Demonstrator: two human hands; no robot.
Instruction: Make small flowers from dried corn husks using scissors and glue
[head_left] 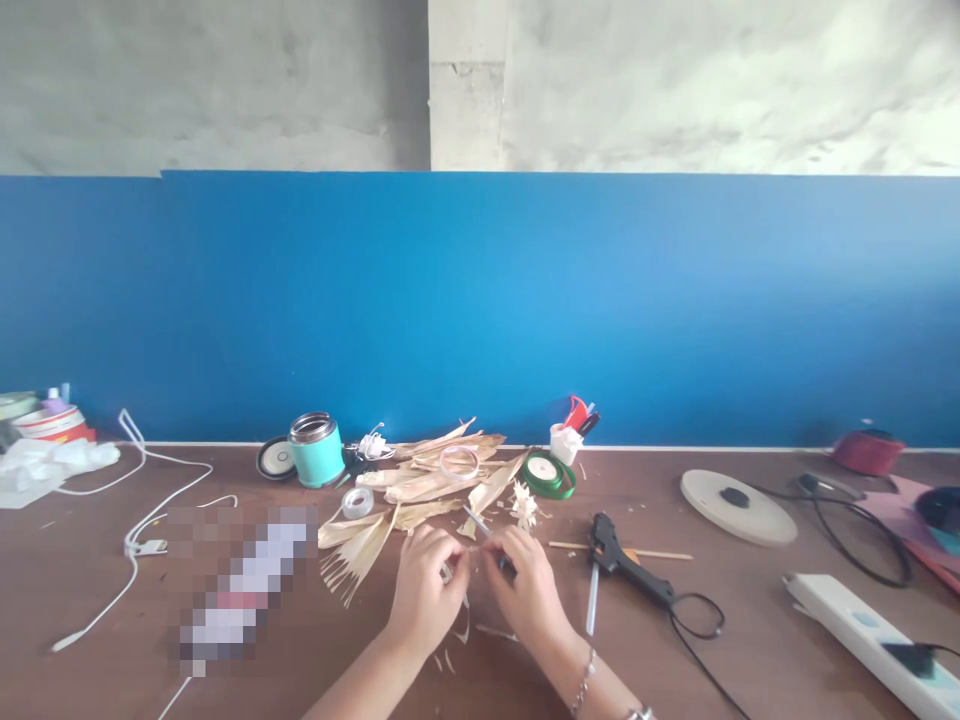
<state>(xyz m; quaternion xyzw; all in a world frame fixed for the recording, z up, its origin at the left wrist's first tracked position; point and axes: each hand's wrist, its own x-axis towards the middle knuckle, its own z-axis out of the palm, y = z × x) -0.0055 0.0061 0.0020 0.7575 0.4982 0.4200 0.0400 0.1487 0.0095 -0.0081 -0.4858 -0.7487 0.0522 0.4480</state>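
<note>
My left hand [429,588] is closed, its fingertips pinching a small pale piece of corn husk [447,573] that is mostly covered by the fingers. Close beside it, my right hand [526,584] is closed around what looks like scissors [475,519]; a grey blade sticks out past the fingers and a dark handle part shows under them. Dried corn husks [427,485] lie in a heap just beyond both hands, one with its end cut into a fringe [352,562]. A pale husk flower [524,506] lies beyond my right hand. Thin husk scraps [450,660] are scattered below the hands.
Right: a black glue gun [630,565] over a wooden stick, a white lid [739,508] and a power strip [870,630]. Behind: green ribbon [559,488], a white cup of tools [565,443], clear tape [358,502] and a turquoise flask [316,460]. Left: white cables [161,505].
</note>
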